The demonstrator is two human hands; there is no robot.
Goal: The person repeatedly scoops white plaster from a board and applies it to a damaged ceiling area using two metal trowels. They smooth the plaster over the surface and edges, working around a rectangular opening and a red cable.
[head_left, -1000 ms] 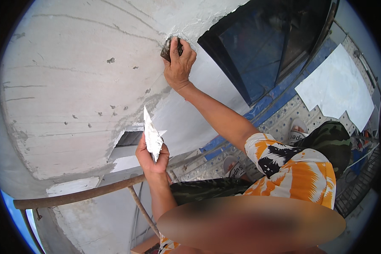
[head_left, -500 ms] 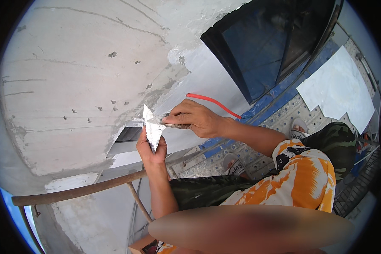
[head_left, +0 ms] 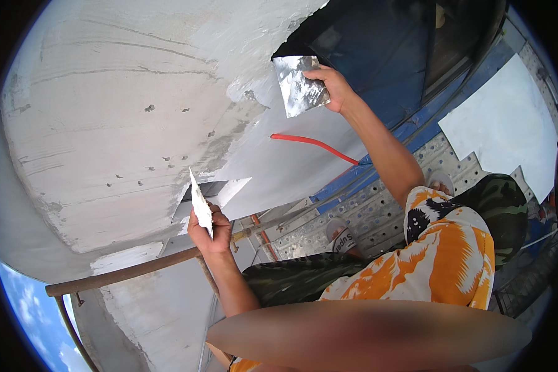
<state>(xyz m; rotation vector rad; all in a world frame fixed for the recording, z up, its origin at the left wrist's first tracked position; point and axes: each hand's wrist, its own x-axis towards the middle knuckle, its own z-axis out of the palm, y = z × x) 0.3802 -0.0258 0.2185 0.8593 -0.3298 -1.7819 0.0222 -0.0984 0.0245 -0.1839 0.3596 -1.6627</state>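
In my right hand (head_left: 333, 88) is a shiny metal plastering trowel (head_left: 296, 90), its wide blade at the wall beside the dark window opening. White filler smears its face. My left hand (head_left: 212, 230), lower and to the left, is wrapped round a putty knife (head_left: 200, 203). Seen nearly edge-on, that blade carries white putty and points up the wall, near a small rectangular opening (head_left: 230, 191). The grey wall (head_left: 105, 124) has cracks and pits, with a smoother white coat (head_left: 254, 158) toward the window. Whether the trowel touches the wall I cannot tell.
A red tube (head_left: 310, 141) sticks out of the white coat between my hands. A rusty scaffold pipe (head_left: 130, 271) crosses below my left hand. My feet are on a perforated metal platform (head_left: 378, 214), with a white sheet (head_left: 508, 124) at the right.
My hands were together at the putty-covered blade. My right hand has moved up and right to the wall by the window with the trowel; my left has shifted slightly left and down.
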